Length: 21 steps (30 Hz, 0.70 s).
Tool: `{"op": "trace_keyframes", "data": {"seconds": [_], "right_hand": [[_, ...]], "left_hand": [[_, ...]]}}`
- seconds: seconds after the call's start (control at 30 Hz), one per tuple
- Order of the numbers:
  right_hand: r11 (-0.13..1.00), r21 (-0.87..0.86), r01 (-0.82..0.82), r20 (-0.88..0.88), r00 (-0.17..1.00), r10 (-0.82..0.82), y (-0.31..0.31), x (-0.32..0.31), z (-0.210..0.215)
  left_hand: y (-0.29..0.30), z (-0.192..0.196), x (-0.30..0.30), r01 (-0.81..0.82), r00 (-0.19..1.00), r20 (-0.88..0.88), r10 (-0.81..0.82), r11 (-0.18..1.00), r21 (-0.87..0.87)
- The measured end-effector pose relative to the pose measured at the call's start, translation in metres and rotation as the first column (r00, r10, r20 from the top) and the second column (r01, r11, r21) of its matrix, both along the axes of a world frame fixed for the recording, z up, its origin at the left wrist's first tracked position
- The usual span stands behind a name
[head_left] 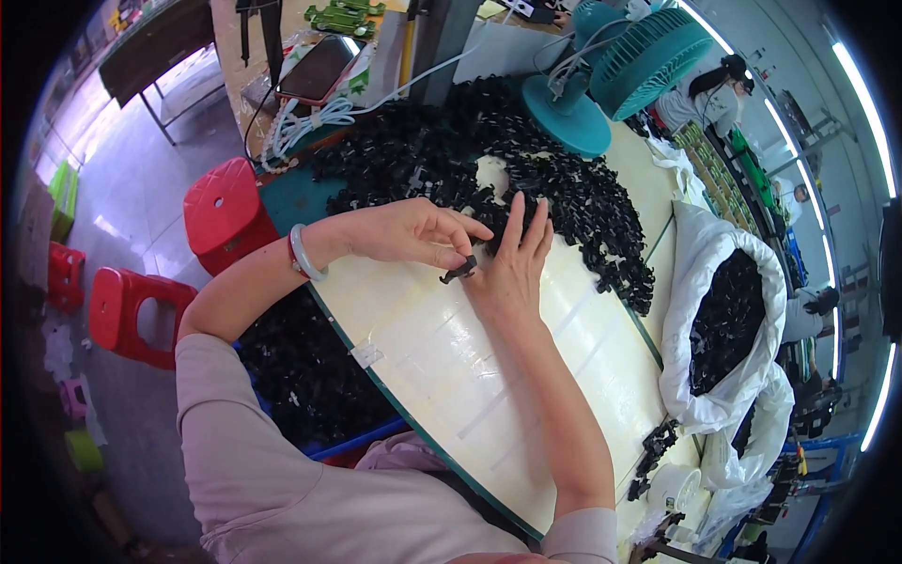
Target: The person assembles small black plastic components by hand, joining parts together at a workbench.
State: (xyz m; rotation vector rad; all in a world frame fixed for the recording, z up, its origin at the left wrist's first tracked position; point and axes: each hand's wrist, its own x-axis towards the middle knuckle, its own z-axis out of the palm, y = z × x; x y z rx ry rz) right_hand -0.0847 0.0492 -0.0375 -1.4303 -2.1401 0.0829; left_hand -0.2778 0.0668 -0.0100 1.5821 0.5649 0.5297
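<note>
Black plastic part (pixel 459 272), small and irregular in outline, is held just above the pale worktop (pixel 451 376), near its middle and just short of the large heap of like parts. Left to right, the following are shown. Red stools (pixel 222 211) stand on the floor beyond the worktop's left edge, and a blue bin (pixel 310 376) filled with black parts sits below that edge. The left hand (pixel 409 231), with a pale bangle (pixel 303 252) at the wrist, is closed in a pinch, thumb and fingertips gripping the part from the left. The right hand (pixel 512 268) is mostly open, its fingers extended toward the heap, while its thumb side meets the part from the right; how firmly it grips cannot be told. A heap of black parts (pixel 526 179) is spread across the far half of the worktop. A dark tablet (pixel 318 68) and a coiled white cable (pixel 305 122) lie at the far left corner. A teal desk fan (pixel 611 70) stands at the far edge. White sacks (pixel 723 310) holding more black parts hang beside the right edge. A few loose black parts (pixel 655 446) lie near the right corner nearest the person.
</note>
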Motion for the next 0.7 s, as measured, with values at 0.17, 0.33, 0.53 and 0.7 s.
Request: {"op": "trace_keyframes", "data": {"seconds": [0.17,0.33,0.53,0.7], "right_hand": [[1.0,-0.02,0.016,-0.035,0.999,-0.016,-0.005,0.014,0.0],[0.999,-0.046,0.011,-0.008,1.0,-0.012,-0.012,0.041,0.009],[0.947,0.086,0.31,-0.005,0.95,-0.311,0.027,0.128,0.008],[0.817,-0.122,0.564,0.001,0.823,-0.568,0.048,0.198,0.006]], "left_hand": [[-0.001,-0.003,0.005,-0.067,0.997,0.036,0.069,0.997,-0.036],[0.0,-0.004,0.007,-0.065,0.996,0.053,0.066,0.998,-0.015],[0.0,0.003,0.008,-0.102,0.99,0.092,0.106,0.994,-0.042],[0.008,0.021,0.013,-0.219,0.967,-0.068,0.244,0.941,0.257]]}}
